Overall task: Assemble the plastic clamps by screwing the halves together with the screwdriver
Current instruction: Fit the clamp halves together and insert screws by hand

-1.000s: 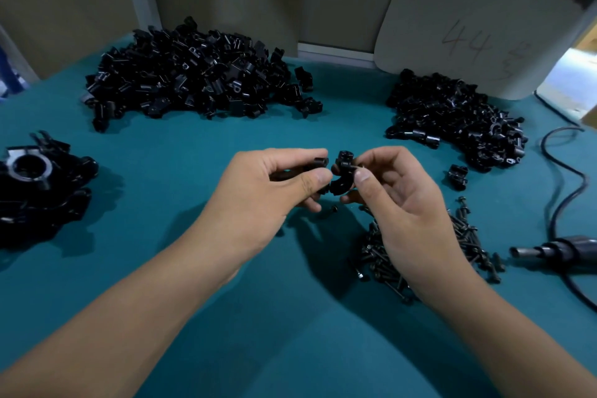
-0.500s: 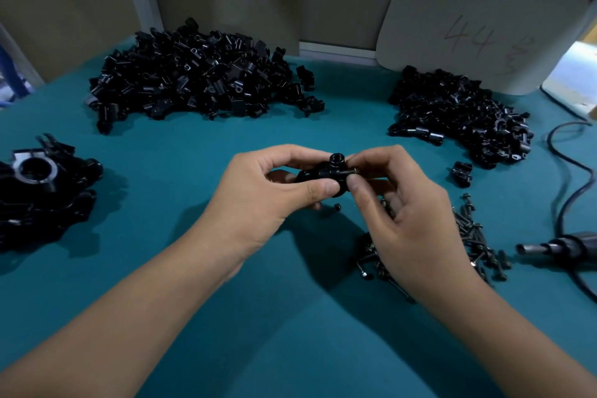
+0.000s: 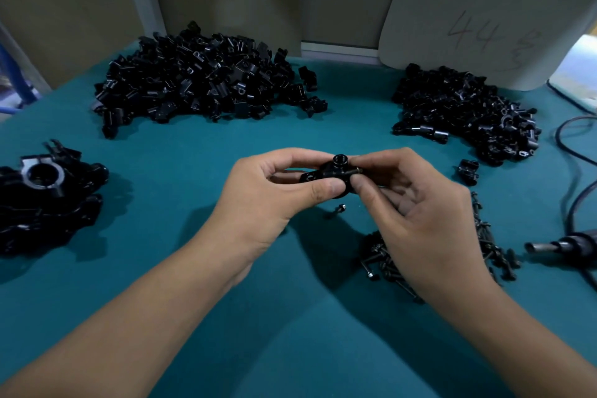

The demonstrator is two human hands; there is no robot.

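Over the middle of the teal table, both hands hold one black plastic clamp [image 3: 334,171]. My left hand [image 3: 268,194] pinches its left half between thumb and forefinger. My right hand [image 3: 416,213] pinches the right end, where a small screw tip shows at the fingertips. A round socket on the clamp faces up. The electric screwdriver [image 3: 562,245] lies untouched at the right edge. A pile of black screws [image 3: 484,249] lies under and beside my right wrist, partly hidden. One loose screw [image 3: 340,207] lies below the clamp.
A big heap of black clamp halves [image 3: 200,81] lies at the back left, a smaller heap [image 3: 465,110] at the back right. Assembled clamps [image 3: 42,194] are stacked at the left edge. One stray part [image 3: 468,168] and a cable [image 3: 578,171] lie at the right. A grey board [image 3: 478,22] leans behind.
The two separate pieces have been brought together into one clamp between my hands. Both hands have closed in on it and turned it so the socket faces up.
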